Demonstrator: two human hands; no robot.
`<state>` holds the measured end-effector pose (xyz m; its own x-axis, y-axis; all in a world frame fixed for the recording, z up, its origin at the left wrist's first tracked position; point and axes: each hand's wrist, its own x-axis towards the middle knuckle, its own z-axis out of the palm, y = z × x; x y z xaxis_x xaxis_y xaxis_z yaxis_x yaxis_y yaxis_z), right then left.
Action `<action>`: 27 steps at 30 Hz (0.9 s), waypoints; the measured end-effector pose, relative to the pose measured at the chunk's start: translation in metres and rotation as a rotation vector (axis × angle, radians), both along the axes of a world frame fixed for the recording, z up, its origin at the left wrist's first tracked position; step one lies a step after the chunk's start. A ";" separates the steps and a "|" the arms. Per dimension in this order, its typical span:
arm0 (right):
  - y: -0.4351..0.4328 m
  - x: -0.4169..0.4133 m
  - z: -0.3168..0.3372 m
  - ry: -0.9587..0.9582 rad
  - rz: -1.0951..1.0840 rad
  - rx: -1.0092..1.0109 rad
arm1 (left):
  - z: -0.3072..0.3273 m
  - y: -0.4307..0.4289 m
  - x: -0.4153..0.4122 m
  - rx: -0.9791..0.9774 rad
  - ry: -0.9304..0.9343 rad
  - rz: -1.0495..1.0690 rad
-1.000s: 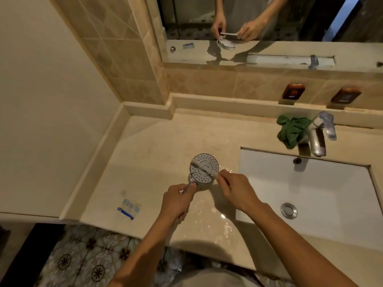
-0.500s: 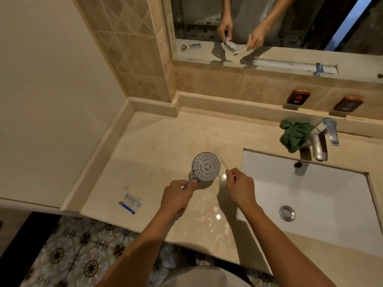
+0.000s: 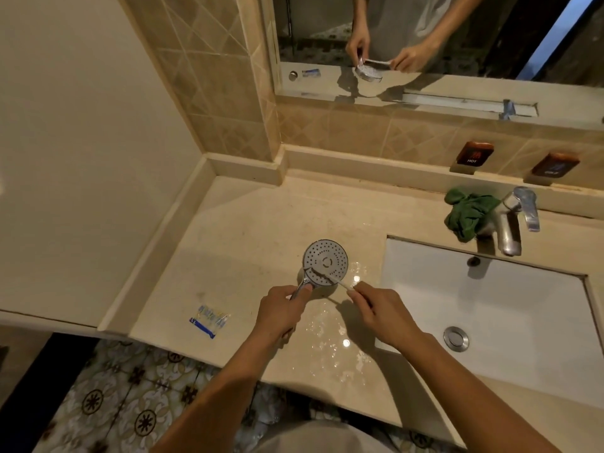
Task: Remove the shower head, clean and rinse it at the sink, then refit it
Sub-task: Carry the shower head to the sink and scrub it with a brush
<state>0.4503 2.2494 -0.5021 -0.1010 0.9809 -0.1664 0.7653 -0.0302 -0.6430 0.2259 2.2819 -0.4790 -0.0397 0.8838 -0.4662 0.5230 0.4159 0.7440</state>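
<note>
Over the wet countertop [image 3: 248,223], left of the sink [image 3: 490,308]: shower head [image 3: 326,261] brushing.
My left hand [image 3: 282,310] grips its handle; my right hand [image 3: 380,310] pinches a toothbrush [image 3: 330,278] against the nozzle face.

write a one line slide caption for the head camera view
Left hand holds the shower head face-up over the wet counter while the right hand scrubs its nozzles with a toothbrush.
</note>
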 end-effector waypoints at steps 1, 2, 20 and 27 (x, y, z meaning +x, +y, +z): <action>0.003 0.002 -0.004 -0.016 -0.055 0.011 | 0.000 0.000 0.001 0.000 0.000 -0.004; 0.007 0.006 -0.007 -0.027 -0.153 0.028 | 0.000 0.000 0.003 -0.001 0.002 -0.010; 0.016 0.016 0.002 -0.076 0.100 0.032 | 0.011 -0.002 0.016 -0.098 -0.102 0.043; 0.031 0.008 0.012 0.017 -0.132 0.069 | 0.010 0.000 0.017 -0.043 -0.036 0.002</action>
